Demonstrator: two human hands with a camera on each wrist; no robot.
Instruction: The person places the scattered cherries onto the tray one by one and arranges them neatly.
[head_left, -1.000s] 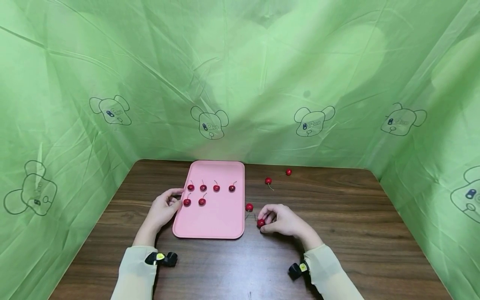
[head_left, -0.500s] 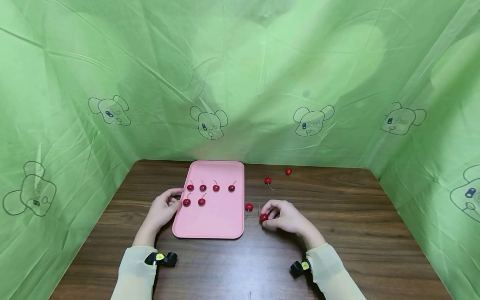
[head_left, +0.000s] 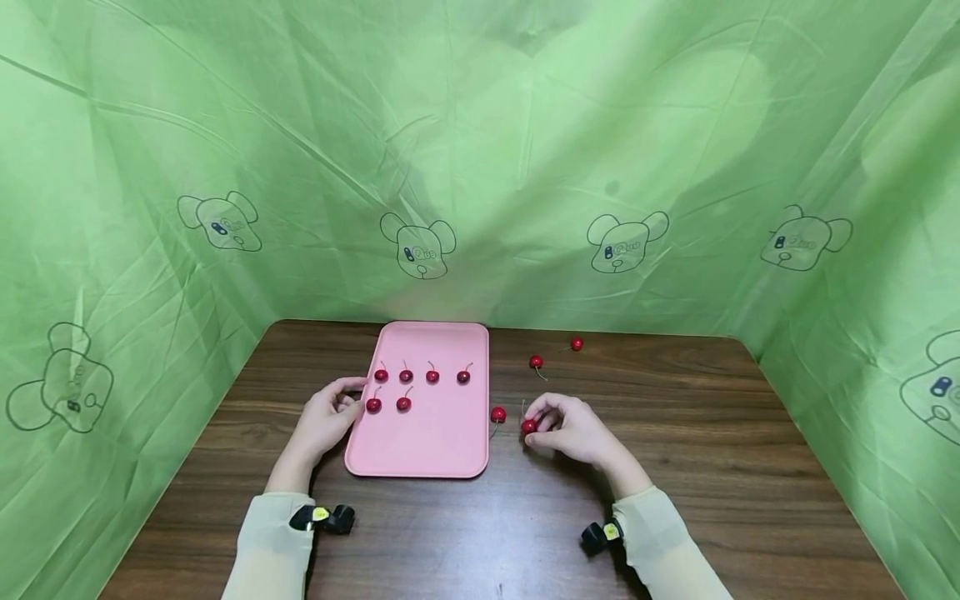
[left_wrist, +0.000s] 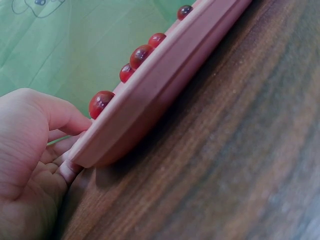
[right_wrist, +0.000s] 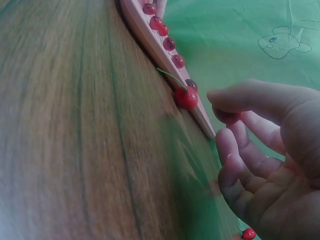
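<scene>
A pink tray lies on the wooden table with several red cherries on it, one row of them behind another. My left hand grips the tray's left edge, thumb at the rim and fingers lower down, as the left wrist view shows. To the right of the tray, my right hand pinches a cherry between thumb and fingers, its stem pointing up. Between that hand and the tray lies a loose cherry, its green stem plain in the right wrist view.
Two more cherries rest on the table toward the back right, one nearer and one farther. A green cloth printed with bear heads encloses the table at the back and sides.
My right hand has shifted slightly away from me and to the right, carrying the pinched cherry, whose stem now shows upright. The left hand and tray have stayed put.
</scene>
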